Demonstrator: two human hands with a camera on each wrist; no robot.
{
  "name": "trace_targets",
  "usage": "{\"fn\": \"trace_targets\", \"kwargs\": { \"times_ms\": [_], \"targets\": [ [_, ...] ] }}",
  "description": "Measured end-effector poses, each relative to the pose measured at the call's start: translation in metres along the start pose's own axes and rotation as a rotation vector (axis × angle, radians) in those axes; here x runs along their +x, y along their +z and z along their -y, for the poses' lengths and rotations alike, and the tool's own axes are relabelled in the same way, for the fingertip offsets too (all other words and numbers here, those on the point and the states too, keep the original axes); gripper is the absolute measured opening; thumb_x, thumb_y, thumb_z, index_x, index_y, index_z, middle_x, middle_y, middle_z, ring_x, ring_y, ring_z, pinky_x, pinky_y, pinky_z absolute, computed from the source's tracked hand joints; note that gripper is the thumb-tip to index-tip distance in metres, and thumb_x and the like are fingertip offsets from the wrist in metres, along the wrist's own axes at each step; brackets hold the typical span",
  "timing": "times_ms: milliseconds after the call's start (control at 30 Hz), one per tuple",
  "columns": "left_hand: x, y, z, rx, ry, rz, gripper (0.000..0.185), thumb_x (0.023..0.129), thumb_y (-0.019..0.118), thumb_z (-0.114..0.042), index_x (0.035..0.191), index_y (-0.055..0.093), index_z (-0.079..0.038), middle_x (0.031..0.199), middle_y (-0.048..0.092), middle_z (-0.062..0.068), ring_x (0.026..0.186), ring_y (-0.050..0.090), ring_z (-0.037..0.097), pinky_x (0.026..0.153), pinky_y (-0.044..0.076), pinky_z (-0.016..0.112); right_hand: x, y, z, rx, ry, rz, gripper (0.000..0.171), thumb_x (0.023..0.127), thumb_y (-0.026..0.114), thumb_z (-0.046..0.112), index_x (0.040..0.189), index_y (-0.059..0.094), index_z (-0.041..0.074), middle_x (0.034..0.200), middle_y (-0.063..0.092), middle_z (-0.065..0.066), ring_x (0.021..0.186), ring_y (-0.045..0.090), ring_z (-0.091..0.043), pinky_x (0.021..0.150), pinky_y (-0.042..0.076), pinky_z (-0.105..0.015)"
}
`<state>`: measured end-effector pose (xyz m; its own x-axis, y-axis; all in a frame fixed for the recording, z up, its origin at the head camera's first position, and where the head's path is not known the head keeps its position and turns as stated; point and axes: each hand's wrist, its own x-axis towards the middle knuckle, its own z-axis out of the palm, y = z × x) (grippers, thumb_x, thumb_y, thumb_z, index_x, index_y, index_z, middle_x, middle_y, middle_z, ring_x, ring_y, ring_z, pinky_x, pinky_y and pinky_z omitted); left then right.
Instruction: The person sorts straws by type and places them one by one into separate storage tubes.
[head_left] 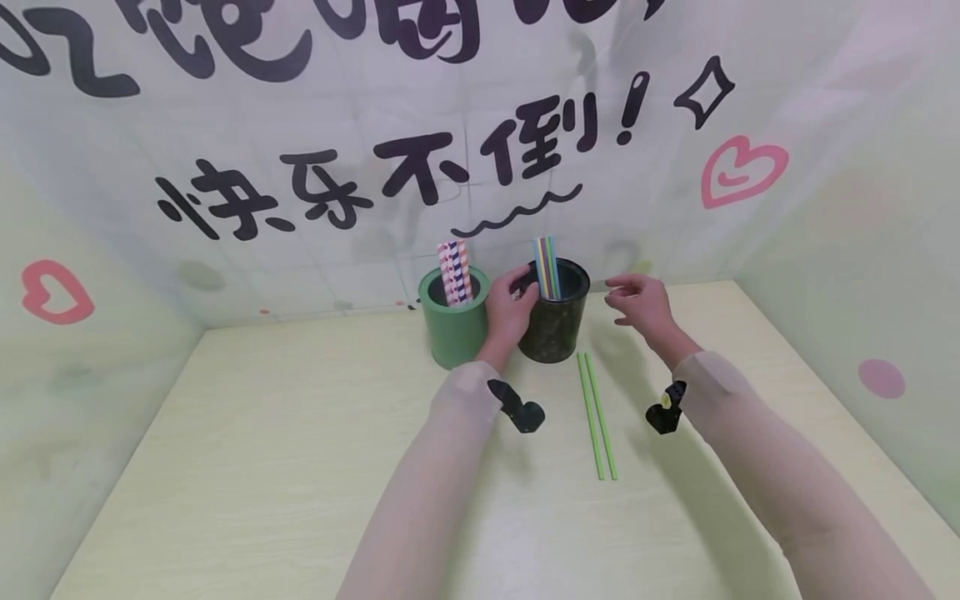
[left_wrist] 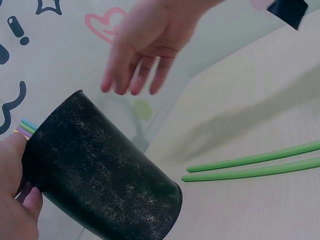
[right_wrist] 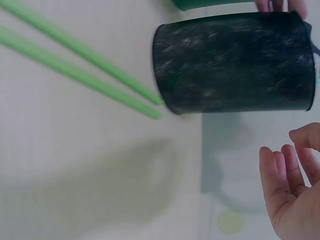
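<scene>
Centrally, left hand [head_left: 508,312] with fingers curled round rim of black cup [head_left: 555,321] holding coloured straws [head_left: 547,267], right hand [head_left: 637,302] hovering beside, fingers loosely spread, two green straws [head_left: 597,415] on table [head_left: 300,467], green cup [head_left: 453,321] adjacent.

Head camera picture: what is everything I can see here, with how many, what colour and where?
black cup: one, black, back middle of the table, coloured straws inside.
green cup: one, green, just left of the black cup.
striped straws: a bunch, striped, upright in the green cup.
coloured straws: several, blue, green, yellow, upright in the black cup.
green straws: two, green, flat on the table before the black cup.
table: one, pale wood.
left hand: fingers grip the black cup's rim.
right hand: empty, hovering right of the black cup.
</scene>
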<state>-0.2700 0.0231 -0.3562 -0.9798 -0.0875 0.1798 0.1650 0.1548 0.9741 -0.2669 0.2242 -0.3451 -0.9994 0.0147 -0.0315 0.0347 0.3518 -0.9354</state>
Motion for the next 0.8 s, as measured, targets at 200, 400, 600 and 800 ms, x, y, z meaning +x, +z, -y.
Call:
{"fn": "trace_targets", "kwargs": {
  "times_ms": [200, 400, 600, 800],
  "targets": [
    [0.0, 0.0, 0.001, -0.005, -0.003, -0.002, 0.035, 0.089, 0.055, -0.006, 0.124, 0.054, 0.0, 0.127, 0.052, 0.013, 0.117, 0.048, 0.022, 0.092, 0.044, 0.027, -0.007, 0.002, -0.03, -0.027, 0.079, 0.064, 0.037, 0.089, 0.054, 0.004, 0.124, 0.05, -0.008, 0.099, 0.056, -0.014, 0.094, 0.056, -0.026, 0.069, 0.055, -0.031],
    [0.0, 0.0, 0.001, -0.002, -0.004, -0.007, 0.035, 0.089, 0.056, -0.006, 0.124, 0.055, 0.0, 0.127, 0.052, 0.013, 0.117, 0.048, 0.022, 0.093, 0.044, 0.027, -0.013, 0.014, -0.05, -0.025, 0.162, 0.136, 0.038, 0.087, 0.057, 0.004, 0.122, 0.05, -0.009, 0.089, 0.059, -0.007, 0.087, 0.058, -0.025, 0.067, 0.055, -0.031],
    [-0.001, -0.001, 0.0, -0.007, -0.01, -0.004, 0.035, 0.089, 0.055, -0.006, 0.124, 0.055, -0.001, 0.128, 0.051, 0.013, 0.117, 0.048, 0.022, 0.093, 0.043, 0.027, -0.018, 0.024, -0.063, -0.059, 0.215, 0.167, 0.035, 0.087, 0.059, 0.005, 0.118, 0.053, -0.01, 0.085, 0.058, -0.007, 0.067, 0.055, -0.013, 0.058, 0.052, -0.027],
    [-0.001, -0.001, -0.001, -0.009, -0.01, -0.004, 0.035, 0.09, 0.055, -0.006, 0.124, 0.055, -0.001, 0.128, 0.051, 0.013, 0.117, 0.048, 0.022, 0.093, 0.044, 0.027, -0.017, 0.03, -0.07, -0.074, 0.237, 0.161, 0.034, 0.086, 0.059, 0.006, 0.116, 0.054, -0.008, 0.08, 0.055, -0.007, 0.059, 0.051, -0.01, 0.049, 0.048, -0.023]
  ]
}}
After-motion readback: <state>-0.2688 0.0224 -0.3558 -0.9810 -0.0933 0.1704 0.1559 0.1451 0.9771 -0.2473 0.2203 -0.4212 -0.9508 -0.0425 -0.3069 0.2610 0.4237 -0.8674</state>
